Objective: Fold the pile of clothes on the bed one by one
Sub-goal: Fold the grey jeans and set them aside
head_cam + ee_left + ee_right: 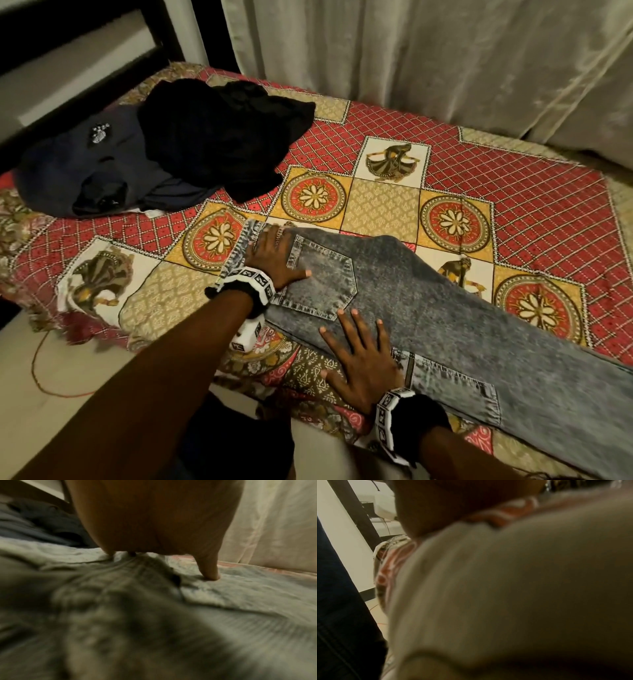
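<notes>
Grey acid-washed jeans (428,308) lie flat across the patterned bedspread (513,188), waistband to the left and legs running off to the right. My left hand (274,257) rests on the waistband by the back pocket, thumb (211,573) straight and pressing the denim (240,608). My right hand (359,349) lies flat with fingers spread on the seat of the jeans near the bed's front edge. A pile of dark clothes (171,147) sits at the far left of the bed. The right wrist view is a blur of denim (505,588).
A pale curtain (445,68) hangs along the far side of the bed. A dark bed frame (85,34) stands behind the pile. An orange cord (37,370) lies on the floor at the left.
</notes>
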